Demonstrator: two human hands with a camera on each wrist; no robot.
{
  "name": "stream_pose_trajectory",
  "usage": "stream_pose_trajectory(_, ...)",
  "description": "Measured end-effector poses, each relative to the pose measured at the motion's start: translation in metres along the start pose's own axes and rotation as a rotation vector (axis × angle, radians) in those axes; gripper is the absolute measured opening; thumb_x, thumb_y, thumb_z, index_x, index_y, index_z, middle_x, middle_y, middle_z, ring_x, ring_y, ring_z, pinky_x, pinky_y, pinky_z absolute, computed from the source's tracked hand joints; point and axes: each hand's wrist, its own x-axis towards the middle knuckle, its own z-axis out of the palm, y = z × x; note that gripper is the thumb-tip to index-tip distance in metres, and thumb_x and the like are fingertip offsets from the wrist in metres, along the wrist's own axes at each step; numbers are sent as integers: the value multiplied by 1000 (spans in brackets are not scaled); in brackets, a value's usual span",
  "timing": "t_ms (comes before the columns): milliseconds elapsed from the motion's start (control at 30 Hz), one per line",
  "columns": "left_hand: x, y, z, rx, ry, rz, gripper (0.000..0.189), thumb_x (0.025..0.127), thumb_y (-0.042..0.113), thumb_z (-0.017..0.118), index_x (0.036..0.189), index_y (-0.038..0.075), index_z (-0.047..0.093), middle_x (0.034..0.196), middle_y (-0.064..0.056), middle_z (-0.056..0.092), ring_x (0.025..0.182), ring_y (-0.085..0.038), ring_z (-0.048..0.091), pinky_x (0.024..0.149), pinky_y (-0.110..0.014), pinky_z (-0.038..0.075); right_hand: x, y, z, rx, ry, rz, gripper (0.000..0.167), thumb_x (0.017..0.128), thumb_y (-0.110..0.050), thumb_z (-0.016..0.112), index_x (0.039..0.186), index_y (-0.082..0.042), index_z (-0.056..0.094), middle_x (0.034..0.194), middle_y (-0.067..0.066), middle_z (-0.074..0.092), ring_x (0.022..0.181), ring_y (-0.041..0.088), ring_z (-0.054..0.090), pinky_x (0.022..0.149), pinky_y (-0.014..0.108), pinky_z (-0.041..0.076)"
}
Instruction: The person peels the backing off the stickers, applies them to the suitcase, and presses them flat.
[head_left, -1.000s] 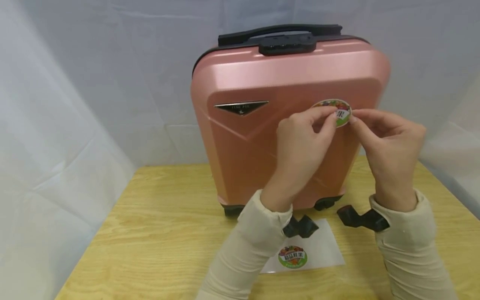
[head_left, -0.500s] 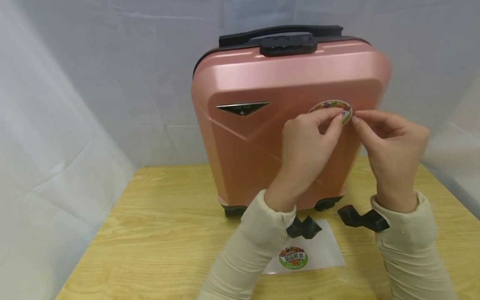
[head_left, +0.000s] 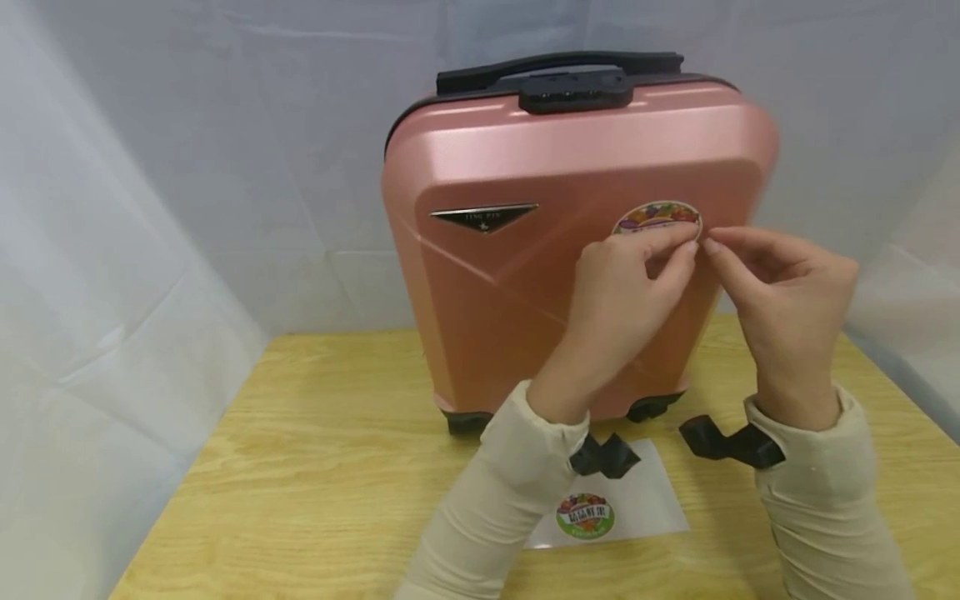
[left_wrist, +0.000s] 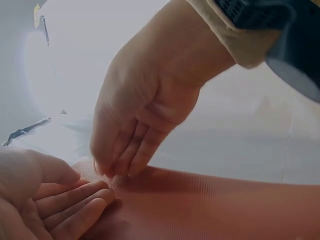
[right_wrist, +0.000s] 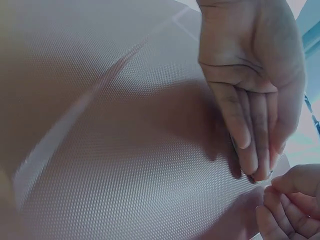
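A round fruit-patterned sticker (head_left: 658, 214) lies against the front of a pink hard-shell suitcase (head_left: 480, 333), on its upper right. My left hand (head_left: 626, 279) covers the sticker's lower part and pinches with thumb and forefinger at its right edge. Facing it, my right hand (head_left: 795, 283) holds thumb and forefinger together at that same edge, fingertips close to the left ones. In the left wrist view, the right hand (left_wrist: 145, 95) reaches down to the suitcase shell (left_wrist: 210, 205). The sticker's contact with the right fingertips is small and partly hidden.
On the wooden table (head_left: 300, 450) in front of the suitcase lies a white backing sheet (head_left: 652, 500) bearing a second round sticker (head_left: 585, 517). A black carrying handle (head_left: 558, 62) tops the suitcase. White cloth (head_left: 225, 167) hangs behind.
My left hand has slid right across the sticker to its right edge, uncovering more of the sticker's upper left. The right hand has stayed nearly in place; the suitcase has barely shifted.
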Motion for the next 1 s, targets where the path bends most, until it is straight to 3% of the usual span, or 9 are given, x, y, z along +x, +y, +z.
stream_pose_trajectory(167, -7, -6, -3, -18, 32, 20, 23, 91, 21, 63, 110, 16, 72, 99, 4, 72, 65, 3, 54, 57, -9, 39, -5, 0, -6, 59, -19, -15, 15, 73, 10, 73, 85, 16, 69, 74, 4, 72, 67, 12, 67, 67, 16, 52)
stream_pose_trajectory(233, -10, -8, -5, -35, 39, 32, 22, 90, 21, 63, 109, 15, 72, 96, 4, 73, 56, 3, 48, 51, -11, 36, -7, 1, -8, 54, -33, -27, 15, 72, 11, 73, 86, 17, 68, 74, 5, 72, 68, 12, 67, 67, 16, 52)
stream_pose_trajectory(467, -22, -12, -14, -121, 22, 35, 21, 89, 18, 64, 107, 10, 72, 83, 1, 73, 46, -2, 37, 45, -16, 31, -14, 5, -15, -152, -86, -78, 14, 75, 6, 73, 87, 13, 70, 76, -2, 72, 68, 8, 67, 65, 16, 52)
stream_pose_trajectory(567, -28, -14, -17, -133, 7, 27, 21, 89, 18, 64, 107, 10, 72, 90, 1, 73, 51, 2, 44, 50, -12, 38, -18, 7, -18, -203, -104, -95, 12, 76, 6, 72, 87, 12, 71, 77, -2, 72, 67, 7, 67, 64, 15, 52)
stream_pose_trajectory(833, -39, -29, -29, -187, -11, -13, 21, 89, 16, 65, 106, 7, 72, 97, -2, 73, 75, 3, 63, 65, -12, 50, -26, 9, -22, -125, -180, -46, 13, 76, 9, 71, 87, 15, 69, 79, 1, 73, 68, 9, 68, 64, 15, 52)
stream_pose_trajectory(1000, -49, -39, -34, -181, -22, -26, 20, 89, 17, 65, 104, 8, 73, 96, -1, 73, 72, 1, 62, 62, -14, 50, -31, 11, -25, -139, -249, 27, 15, 77, 9, 70, 92, 14, 69, 82, -1, 73, 72, 9, 68, 67, 15, 52)
